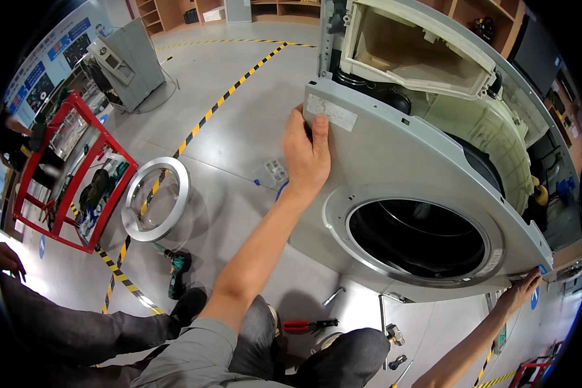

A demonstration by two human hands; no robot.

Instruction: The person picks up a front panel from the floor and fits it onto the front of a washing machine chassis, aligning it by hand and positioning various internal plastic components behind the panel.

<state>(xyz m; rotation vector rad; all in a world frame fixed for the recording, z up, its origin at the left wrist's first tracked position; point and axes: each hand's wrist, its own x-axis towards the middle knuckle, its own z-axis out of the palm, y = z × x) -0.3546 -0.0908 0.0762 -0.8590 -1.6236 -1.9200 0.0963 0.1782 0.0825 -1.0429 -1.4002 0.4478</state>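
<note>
In front of me stands a washing machine with its top off, its grey front panel (385,158) tilted out from the body at the upper edge. My left hand (307,152) is closed round the panel's left edge, thumb on the front face beside a pale label. At the panel's far right corner, the fingers of my right hand (522,294) are wrapped over the edge. The round opening in the panel shows the dark drum (417,239). Behind the panel's top edge sit the cream detergent drawer housing (420,52) and the pale plastic tub (498,126).
A round door (130,223) lies on the floor to the left, near a green drill (178,270). Red-handled pliers (297,326) and several small tools lie by my knees. Left stands a red-framed cart (61,226). Another person's leg (103,330) is close at lower left.
</note>
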